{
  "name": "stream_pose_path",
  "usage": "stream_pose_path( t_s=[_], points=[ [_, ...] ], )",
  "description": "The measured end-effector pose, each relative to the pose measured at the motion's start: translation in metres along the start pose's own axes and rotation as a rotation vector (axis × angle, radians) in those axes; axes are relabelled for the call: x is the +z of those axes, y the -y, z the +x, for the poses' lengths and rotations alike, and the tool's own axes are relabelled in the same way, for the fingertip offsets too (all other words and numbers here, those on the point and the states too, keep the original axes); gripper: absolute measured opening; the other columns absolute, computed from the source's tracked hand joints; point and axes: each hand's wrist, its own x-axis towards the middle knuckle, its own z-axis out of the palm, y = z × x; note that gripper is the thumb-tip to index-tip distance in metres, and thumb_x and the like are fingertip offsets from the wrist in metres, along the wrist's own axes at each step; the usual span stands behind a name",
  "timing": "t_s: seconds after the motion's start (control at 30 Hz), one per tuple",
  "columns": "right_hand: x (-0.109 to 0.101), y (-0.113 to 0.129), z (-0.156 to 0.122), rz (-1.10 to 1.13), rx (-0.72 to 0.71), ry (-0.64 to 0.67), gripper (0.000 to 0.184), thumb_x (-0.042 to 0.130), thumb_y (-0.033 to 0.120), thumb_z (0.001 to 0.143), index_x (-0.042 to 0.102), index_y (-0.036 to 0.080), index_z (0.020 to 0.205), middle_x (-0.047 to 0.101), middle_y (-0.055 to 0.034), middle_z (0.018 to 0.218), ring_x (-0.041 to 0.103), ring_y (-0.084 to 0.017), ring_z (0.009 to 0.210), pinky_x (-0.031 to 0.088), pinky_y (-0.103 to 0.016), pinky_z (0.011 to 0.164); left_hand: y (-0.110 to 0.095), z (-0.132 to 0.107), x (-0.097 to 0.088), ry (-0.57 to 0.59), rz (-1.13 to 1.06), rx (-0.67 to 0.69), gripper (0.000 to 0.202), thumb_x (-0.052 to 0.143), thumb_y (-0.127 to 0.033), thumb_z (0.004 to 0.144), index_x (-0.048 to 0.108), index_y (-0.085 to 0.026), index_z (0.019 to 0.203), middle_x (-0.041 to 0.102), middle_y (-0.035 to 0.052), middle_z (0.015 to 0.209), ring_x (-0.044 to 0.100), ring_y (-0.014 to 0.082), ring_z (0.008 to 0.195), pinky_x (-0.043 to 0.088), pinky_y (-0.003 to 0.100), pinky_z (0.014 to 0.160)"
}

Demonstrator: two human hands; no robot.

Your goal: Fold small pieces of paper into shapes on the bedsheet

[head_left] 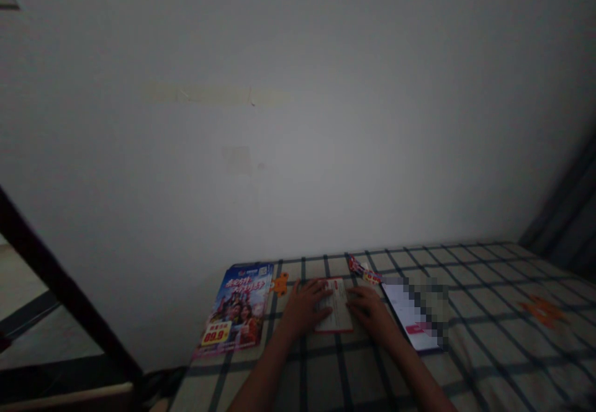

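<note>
A small white card with a red edge (336, 314) lies on a checked bedsheet (488, 313). My left hand (303, 305) rests flat on the card's left side with its fingers spread, open. On the card's right edge, my right hand (367, 308) lies with its fingers curled down against it. Neither hand lifts the card; both press it against the sheet.
A colourful flyer with a yellow price tag (237, 310) lies left of my hands. A phone with a lit screen (412, 316) lies right of them. A red wrapper (363, 269) sits behind the card. A grey wall (298, 120) rises close behind, and a dark bed-frame rail (60, 288) crosses at left.
</note>
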Motion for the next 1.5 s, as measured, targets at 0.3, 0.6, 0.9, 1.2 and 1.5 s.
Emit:
stream_pose_path(
  t_s=[0.3,0.6,0.9,1.2,1.5],
  points=[
    [-0.004,0.015,0.019,-0.272,0.138,0.048,0.026,0.058,0.030,0.092,0.074,0.035,0.112,0.060,-0.0036,0.135,0.047,-0.026,0.128,0.036,-0.043,0.110,0.001,0.002,0.000,0.018,0.006,0.012,0.051,0.052,-0.058,0.093,0.046,-0.046,0.142,0.043,-0.0044,0.156,0.034,0.0264,0.145,0.010,0.066,0.120],
    [0.003,0.036,0.034,-0.544,0.210,-0.011,0.030,0.050,0.028,0.096,0.069,0.039,0.117,0.062,-0.0040,0.128,0.049,-0.028,0.123,0.037,-0.046,0.101,0.001,0.001,0.000,0.023,0.008,0.006,0.048,0.052,-0.057,0.093,0.047,-0.047,0.140,0.043,-0.0048,0.156,0.033,0.0260,0.146,0.010,0.067,0.120],
    [0.013,0.040,0.043,-0.695,0.219,-0.062,0.037,0.047,0.021,0.095,0.065,0.036,0.124,0.055,-0.0085,0.141,0.050,-0.033,0.120,0.041,-0.048,0.093,-0.001,0.001,-0.003,0.020,-0.004,0.006,0.049,0.053,-0.056,0.093,0.048,-0.045,0.140,0.044,-0.0032,0.156,0.033,0.0256,0.146,0.010,0.066,0.120],
    [0.014,0.018,0.041,-0.479,0.145,-0.157,0.029,0.047,0.028,0.098,0.070,0.032,0.115,0.066,-0.0071,0.111,0.056,-0.024,0.107,0.043,-0.038,0.090,0.000,0.001,0.000,0.024,0.006,-0.009,0.050,0.052,-0.058,0.092,0.048,-0.045,0.141,0.042,-0.0040,0.157,0.034,0.0264,0.146,0.010,0.066,0.121],
    [0.011,0.019,0.039,-0.409,0.111,-0.133,0.019,0.058,0.030,0.093,0.075,0.033,0.101,0.067,-0.0046,0.104,0.057,-0.024,0.105,0.041,-0.038,0.092,0.000,0.001,0.001,0.008,0.022,0.006,0.051,0.054,-0.057,0.092,0.047,-0.046,0.141,0.042,-0.0043,0.157,0.034,0.0255,0.146,0.012,0.064,0.121]
  ],
)
